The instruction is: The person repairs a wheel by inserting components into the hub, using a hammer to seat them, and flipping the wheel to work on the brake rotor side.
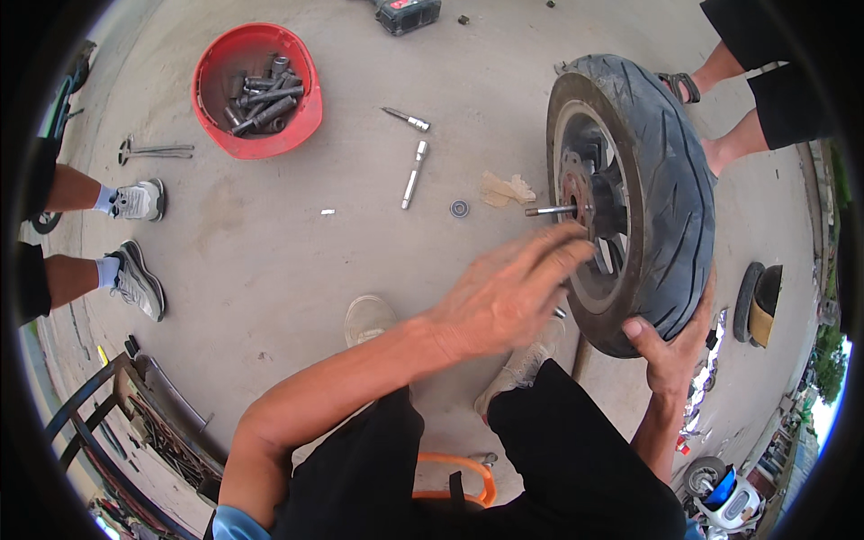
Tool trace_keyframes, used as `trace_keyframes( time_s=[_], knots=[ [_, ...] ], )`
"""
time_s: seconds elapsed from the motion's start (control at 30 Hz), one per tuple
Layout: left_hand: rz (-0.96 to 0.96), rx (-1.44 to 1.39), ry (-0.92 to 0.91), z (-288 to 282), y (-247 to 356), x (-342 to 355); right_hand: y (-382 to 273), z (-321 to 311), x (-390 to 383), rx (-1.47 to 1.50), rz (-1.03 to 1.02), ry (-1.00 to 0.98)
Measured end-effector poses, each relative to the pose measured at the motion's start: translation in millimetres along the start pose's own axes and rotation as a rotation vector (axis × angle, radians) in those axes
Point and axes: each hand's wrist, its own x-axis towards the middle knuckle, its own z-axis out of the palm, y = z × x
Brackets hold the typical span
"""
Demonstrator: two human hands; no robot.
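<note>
A wheel (665,207) with a black grooved tyre stands upright at the right, its hub side turned to the left. A metal axle rod (551,211) sticks out of the hub. My left hand (504,292) is at the near side of the hub, just below the rod, with its fingers stretched toward it and slightly blurred. Low on the tyre, my right hand (673,355) grips the tread, thumb on the near side and fingers partly hidden behind it. A small metal end (560,312) shows below my left hand; whether the hand touches it I cannot tell.
An upturned red hard hat (310,121) holds several metal sockets. Pincers (155,152), an extension bar (415,175), a pointed tool (406,119), a round metal piece (459,209) and a crumpled brown scrap (507,189) lie around. People stand at left and right.
</note>
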Motion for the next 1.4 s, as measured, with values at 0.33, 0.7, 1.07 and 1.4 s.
trace_keyframes(
  time_s=[0.33,0.7,1.07,1.4],
  knots=[
    [-0.220,0.783,-0.380,-6,-155,-51,12,-28,59,0.195,0.002,0.114],
    [-0.357,0.843,-0.187,-42,-156,-60,28,-42,60,0.299,0.121,0.166],
    [-0.228,-0.037,0.203,-29,-31,-32,-47,-4,29,0.422,0.148,0.084],
    [-0.258,-0.082,0.323,-46,38,12,-3,22,51,0.318,-0.250,-0.303]
  ],
)
